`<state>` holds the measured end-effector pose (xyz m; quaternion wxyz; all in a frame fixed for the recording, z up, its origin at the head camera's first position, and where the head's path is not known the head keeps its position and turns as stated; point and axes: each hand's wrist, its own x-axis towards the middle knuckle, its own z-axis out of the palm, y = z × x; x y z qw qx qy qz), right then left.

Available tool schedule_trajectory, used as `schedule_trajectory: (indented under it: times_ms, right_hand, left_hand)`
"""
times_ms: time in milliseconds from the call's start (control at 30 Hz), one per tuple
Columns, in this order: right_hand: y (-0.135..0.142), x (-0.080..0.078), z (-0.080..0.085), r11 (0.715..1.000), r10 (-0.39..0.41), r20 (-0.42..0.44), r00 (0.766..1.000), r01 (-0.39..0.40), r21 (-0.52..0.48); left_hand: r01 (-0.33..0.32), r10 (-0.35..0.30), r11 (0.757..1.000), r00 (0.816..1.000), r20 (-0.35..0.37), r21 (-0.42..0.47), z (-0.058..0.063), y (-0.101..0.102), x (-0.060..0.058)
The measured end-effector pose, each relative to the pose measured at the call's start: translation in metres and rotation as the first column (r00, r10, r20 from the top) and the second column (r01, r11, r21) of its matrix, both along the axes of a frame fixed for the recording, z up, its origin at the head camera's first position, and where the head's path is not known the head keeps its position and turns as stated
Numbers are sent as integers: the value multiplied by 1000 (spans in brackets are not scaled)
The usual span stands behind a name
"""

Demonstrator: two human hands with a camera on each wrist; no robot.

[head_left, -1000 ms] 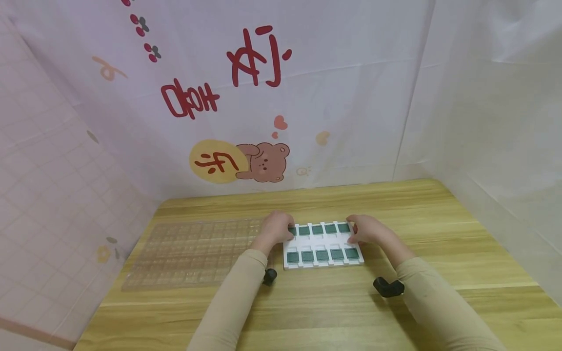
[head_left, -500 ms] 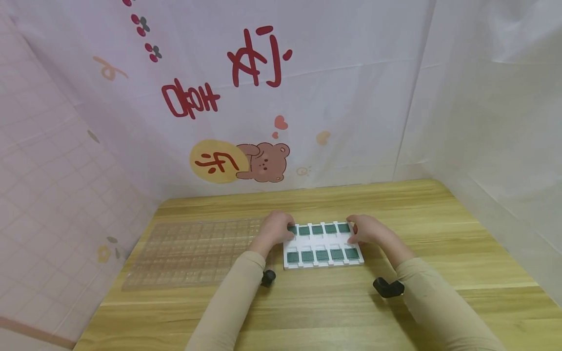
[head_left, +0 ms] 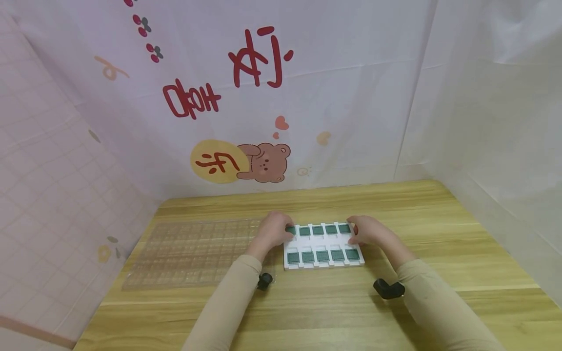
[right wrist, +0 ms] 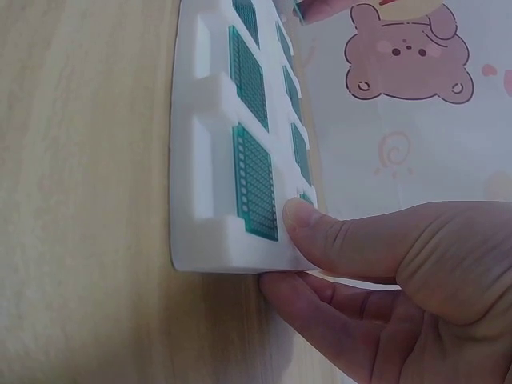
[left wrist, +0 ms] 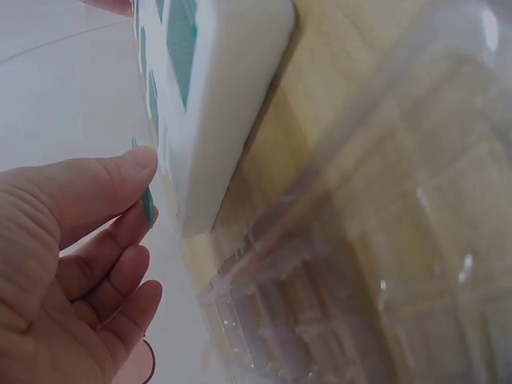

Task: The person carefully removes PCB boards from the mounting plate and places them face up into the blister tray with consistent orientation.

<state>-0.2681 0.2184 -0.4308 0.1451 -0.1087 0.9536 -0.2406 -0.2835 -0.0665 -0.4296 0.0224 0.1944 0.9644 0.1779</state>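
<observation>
A white foam tray (head_left: 325, 241) lies on the table, with small green perforated circuit boards (right wrist: 254, 180) set in two rows of slots. My left hand (head_left: 273, 231) is at the tray's far left corner. In the left wrist view, its thumb and index finger pinch one thin green circuit board (left wrist: 148, 206), seen nearly edge-on; the other fingers curl loosely below. On the opposite end, my right hand (head_left: 370, 231) grips the tray's right edge, thumb on top and fingers against the side. Whether the pinched board touches its slot is hard to tell.
A clear plastic tray (head_left: 189, 253) with many compartments lies left of the foam tray, partly under my left forearm. Black wrist mounts (head_left: 389, 288) hang below both wrists. A printed white curtain (head_left: 342, 97) stands behind the wooden table (head_left: 325, 312).
The left forearm and its wrist mount have shifted slightly left and down. Both hands stay at the foam tray, which has not visibly moved.
</observation>
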Motion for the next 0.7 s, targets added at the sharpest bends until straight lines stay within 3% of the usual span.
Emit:
schedule_trajectory:
  times_ms: [300,700]
  right_hand:
    - [1,0,-3,1000,10,-17,1000,-10,-6]
    - [2,1,-3,1000,11,-19,1000,-12,-25]
  left_hand:
    - [32,-32,999,999,-43,-2,2,-13,0]
    - [14,-14,1000,998,-58,3,1,-41,-4]
